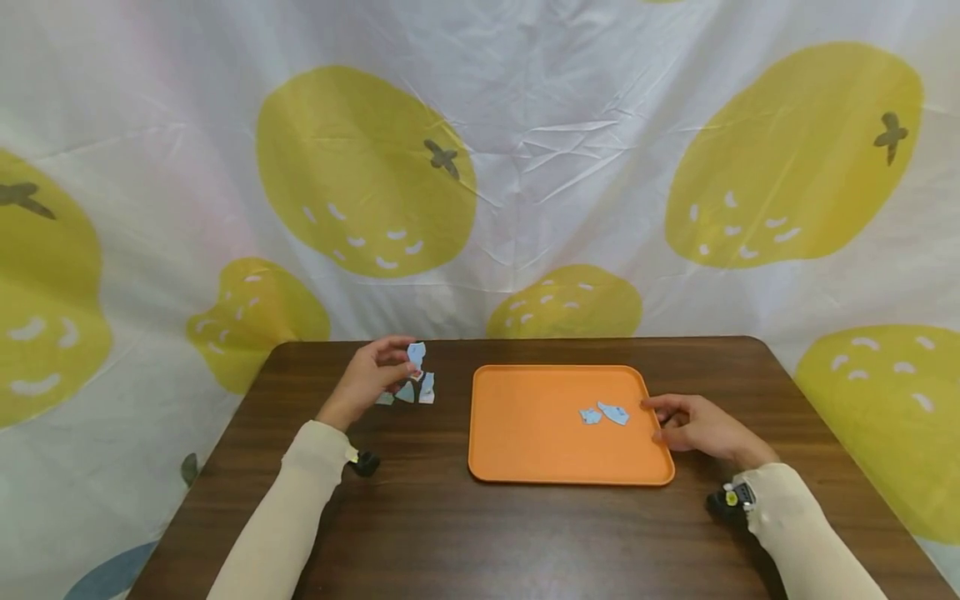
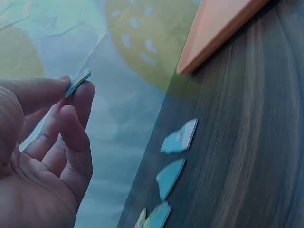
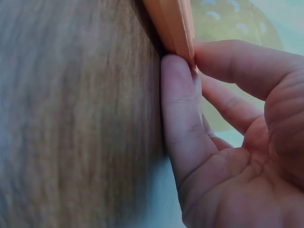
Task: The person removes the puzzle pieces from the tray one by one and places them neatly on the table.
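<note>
Between thumb and fingertips, my left hand (image 1: pixel 367 371) pinches a small light-blue puzzle piece (image 1: pixel 417 355) with irregular edges, raised above the table at its far left. Below that hand, more pieces lie on the wood: one with a pale edge (image 2: pixel 180 137), a pointed one (image 2: pixel 170 178) and one partly cut off by the frame (image 2: pixel 159 216). My right hand (image 1: pixel 701 427) grips the right rim of an orange tray (image 1: pixel 532 437), thumb and index finger at its edge. Two blue pieces, a smaller one (image 1: pixel 590 416) and a longer one (image 1: pixel 614 414), lie on the tray near that hand.
The dark wooden table (image 1: pixel 420 533) carries everything. Right behind its far edge hangs a pale curtain (image 1: pixel 517 183) with large yellow fruit prints. A dark wrist camera (image 1: pixel 365 463) sits at the left cuff, another camera (image 1: pixel 727 502) at the right.
</note>
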The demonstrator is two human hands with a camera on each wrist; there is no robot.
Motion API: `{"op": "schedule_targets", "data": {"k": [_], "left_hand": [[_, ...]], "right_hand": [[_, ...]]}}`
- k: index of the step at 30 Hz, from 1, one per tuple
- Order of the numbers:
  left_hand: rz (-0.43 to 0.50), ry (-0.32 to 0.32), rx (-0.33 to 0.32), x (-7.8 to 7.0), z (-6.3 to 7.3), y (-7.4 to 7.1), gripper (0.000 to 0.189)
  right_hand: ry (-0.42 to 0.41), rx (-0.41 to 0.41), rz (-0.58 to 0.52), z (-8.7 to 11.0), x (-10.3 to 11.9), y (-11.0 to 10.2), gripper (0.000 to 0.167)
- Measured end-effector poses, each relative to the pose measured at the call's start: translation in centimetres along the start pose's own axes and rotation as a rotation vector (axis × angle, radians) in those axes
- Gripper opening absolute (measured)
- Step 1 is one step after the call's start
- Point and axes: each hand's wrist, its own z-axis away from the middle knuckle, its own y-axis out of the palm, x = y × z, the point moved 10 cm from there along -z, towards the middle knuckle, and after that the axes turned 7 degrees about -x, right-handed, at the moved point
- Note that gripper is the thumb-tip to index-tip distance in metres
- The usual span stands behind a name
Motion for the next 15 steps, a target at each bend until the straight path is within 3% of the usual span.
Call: {"op": "schedule_targets", "data": {"k": [15], "left_hand": [[-0.023, 0.024, -0.067, 1.4, 1.3, -5.3, 0.050]], "right_hand": [[0.004, -0.001, -0.028, 0.1, -0.3, 0.0, 0.069]]}}
